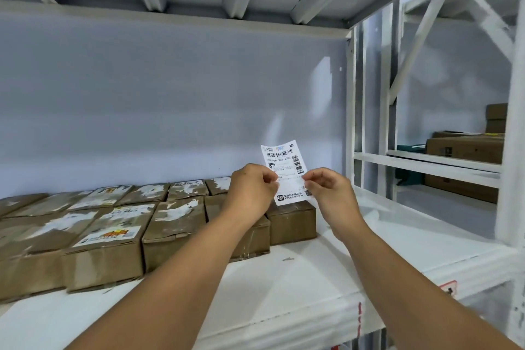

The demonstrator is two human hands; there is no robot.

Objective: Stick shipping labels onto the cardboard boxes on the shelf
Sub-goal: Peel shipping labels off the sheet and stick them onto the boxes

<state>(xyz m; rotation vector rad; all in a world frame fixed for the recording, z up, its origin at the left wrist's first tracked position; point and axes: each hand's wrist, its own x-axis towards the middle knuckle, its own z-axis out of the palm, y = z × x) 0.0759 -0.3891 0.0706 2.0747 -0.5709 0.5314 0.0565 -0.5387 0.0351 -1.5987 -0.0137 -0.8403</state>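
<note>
White paper, thin and limp, forms the shipping label (287, 177); we judge it near weightless, quick to curl and easily creased. We hold it upright in the air over the rightmost cardboard box (292, 223) on the white shelf (312, 278), apparently clear of it. Our left hand (250, 193) pinches the label's left edge at mid-height and our right hand (329, 193) pinches the right edge, fingers curled together. We advise holding by the edges only, with light tension. Whether adhesive is exposed, we cannot tell. Neighbouring boxes (176, 219) carry torn label remnants.
</note>
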